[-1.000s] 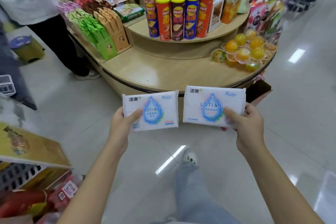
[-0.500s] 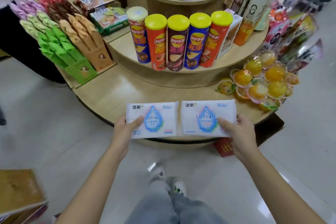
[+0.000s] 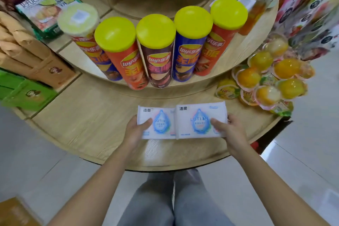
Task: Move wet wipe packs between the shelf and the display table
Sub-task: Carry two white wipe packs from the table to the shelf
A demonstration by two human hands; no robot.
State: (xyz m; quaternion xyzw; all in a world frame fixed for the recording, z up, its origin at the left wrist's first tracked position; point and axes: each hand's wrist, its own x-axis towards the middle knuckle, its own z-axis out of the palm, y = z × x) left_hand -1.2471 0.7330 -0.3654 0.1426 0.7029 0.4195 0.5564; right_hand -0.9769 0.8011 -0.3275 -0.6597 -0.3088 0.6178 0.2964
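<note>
The left hand (image 3: 134,131) pinches a white, flat, rectangular wet wipe pack with a blue drop print (image 3: 158,123) by its outer short end, thumb laid on the printed face and fingers hidden beneath. The right hand (image 3: 233,134) grips a second white pack of the same kind (image 3: 199,120) the same way at its far end.

Both packs lie face up between the hands, long axes running hand to hand in one line. Their top edges and lettering point away from the person. Their inner ends meet, and the right pack seems to overlap the left one slightly. They are over the light wooden lower tier of the round display table (image 3: 82,124); whether they rest on it I cannot tell.

Beyond the hands, on the tier above, stand five tall crisp cans with yellow lids (image 3: 156,51). Beyond the right hand lies a heap of clear plastic cups (image 3: 266,79) holding orange fruit. Far out past the left hand are a green cardboard display box (image 3: 27,95) and a tan one (image 3: 53,71); their contents are blurred.
</note>
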